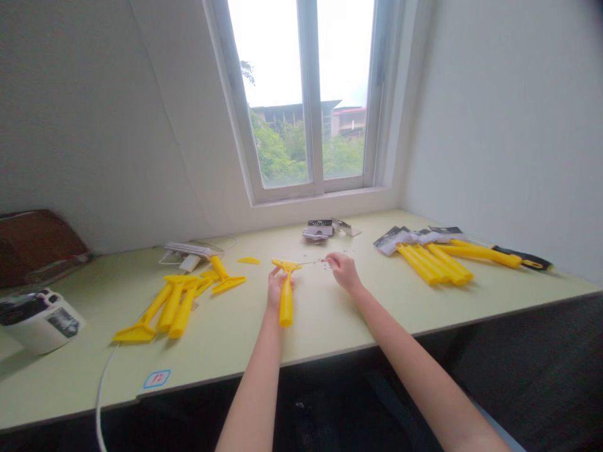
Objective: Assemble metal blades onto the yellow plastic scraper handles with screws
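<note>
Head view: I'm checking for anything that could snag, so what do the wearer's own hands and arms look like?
The left hand and right hand are gloveless. Both visible forearms are bare, without sleeves or any visible watch, bracelet or marking. Rings: too small to tell.

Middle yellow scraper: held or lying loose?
Held. The left hand grips the scraper near its head, with skin showing on both sides of the handle.

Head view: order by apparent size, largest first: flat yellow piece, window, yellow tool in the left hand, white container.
1. Window
2. White container
3. Yellow tool in the left hand
4. Flat yellow piece
</note>
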`<state>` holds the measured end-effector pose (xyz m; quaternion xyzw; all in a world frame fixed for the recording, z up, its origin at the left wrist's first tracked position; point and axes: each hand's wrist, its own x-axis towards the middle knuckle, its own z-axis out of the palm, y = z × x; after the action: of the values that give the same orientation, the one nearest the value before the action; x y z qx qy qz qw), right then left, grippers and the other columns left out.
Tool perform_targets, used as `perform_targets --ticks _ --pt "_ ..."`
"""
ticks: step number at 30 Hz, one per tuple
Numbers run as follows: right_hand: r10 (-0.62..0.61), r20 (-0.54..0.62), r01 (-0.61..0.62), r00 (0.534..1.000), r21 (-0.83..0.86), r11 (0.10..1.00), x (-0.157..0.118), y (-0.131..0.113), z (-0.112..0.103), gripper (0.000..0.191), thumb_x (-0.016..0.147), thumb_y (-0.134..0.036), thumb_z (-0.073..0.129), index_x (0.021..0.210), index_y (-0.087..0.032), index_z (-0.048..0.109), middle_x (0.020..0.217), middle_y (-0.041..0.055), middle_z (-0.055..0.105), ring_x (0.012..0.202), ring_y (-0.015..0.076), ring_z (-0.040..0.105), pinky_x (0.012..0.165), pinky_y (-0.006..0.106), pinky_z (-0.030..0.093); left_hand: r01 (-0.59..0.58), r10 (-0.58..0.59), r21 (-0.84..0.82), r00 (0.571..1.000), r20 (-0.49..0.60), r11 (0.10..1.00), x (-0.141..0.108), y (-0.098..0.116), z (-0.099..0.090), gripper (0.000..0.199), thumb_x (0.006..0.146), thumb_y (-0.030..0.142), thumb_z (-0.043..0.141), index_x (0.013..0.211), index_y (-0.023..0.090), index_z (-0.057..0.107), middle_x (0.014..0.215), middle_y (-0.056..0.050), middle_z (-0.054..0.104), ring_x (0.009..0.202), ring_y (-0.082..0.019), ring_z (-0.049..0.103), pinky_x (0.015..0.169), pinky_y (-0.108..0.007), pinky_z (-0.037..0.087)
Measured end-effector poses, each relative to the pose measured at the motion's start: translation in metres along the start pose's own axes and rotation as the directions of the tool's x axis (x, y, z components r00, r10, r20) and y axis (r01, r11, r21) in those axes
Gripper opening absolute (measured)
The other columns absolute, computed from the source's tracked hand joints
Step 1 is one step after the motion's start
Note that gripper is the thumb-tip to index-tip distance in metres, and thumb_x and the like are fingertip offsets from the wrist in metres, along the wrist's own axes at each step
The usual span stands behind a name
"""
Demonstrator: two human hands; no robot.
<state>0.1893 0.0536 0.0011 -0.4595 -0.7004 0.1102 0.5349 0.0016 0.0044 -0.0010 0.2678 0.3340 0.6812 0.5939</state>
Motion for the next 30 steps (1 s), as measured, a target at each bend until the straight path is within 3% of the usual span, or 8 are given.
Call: perform_targets --ticks 11,22,30 --pt "0.003 0.013 -0.003 1.0 0.013 1.0 -0.001 -0.001 0.0 0.021 0.075 -0.023 0.043 0.068 -0.017 0.062 0.067 0.004 0.063 0.061 0.0159 0.054 0.06 0.027 0.04 -0.008 0.008 0.005 1.0 0.006 1.0 0.0 -0.001 0.0 0.041 0.062 0.014 0.056 0.1 0.02 0.041 0.072 -0.001 0.056 0.044 -0.007 0.049 0.04 -0.018 0.036" --pt "-0.012 -0.043 0.021 0.999 0.201 0.979 -0.003 -0.015 -0.005 0.016 0.076 -0.029 0.05 0.077 -0.017 0.06 0.071 0.0056 0.066 0.059 0.0152 0.056 0.055 0.026 0.043 -0.027 0.026 0.079 0.999 0.024 0.996 0.0 -0.003 0.002 0.044 0.062 0.013 0.056 0.101 0.02 0.038 0.066 0.001 0.055 0.043 -0.009 0.05 0.043 -0.021 0.037" --pt "-0.008 -0.07 0.023 0.997 0.215 0.976 -0.001 -0.016 -0.006 0.016 0.075 -0.03 0.051 0.073 -0.017 0.06 0.067 0.004 0.063 0.057 0.0148 0.055 0.055 0.026 0.043 -0.031 0.028 0.106 0.999 0.03 0.994 0.0 -0.003 0.002 0.045 0.062 0.014 0.055 0.102 0.02 0.036 0.063 0.002 0.056 0.043 -0.009 0.05 0.044 -0.02 0.037"
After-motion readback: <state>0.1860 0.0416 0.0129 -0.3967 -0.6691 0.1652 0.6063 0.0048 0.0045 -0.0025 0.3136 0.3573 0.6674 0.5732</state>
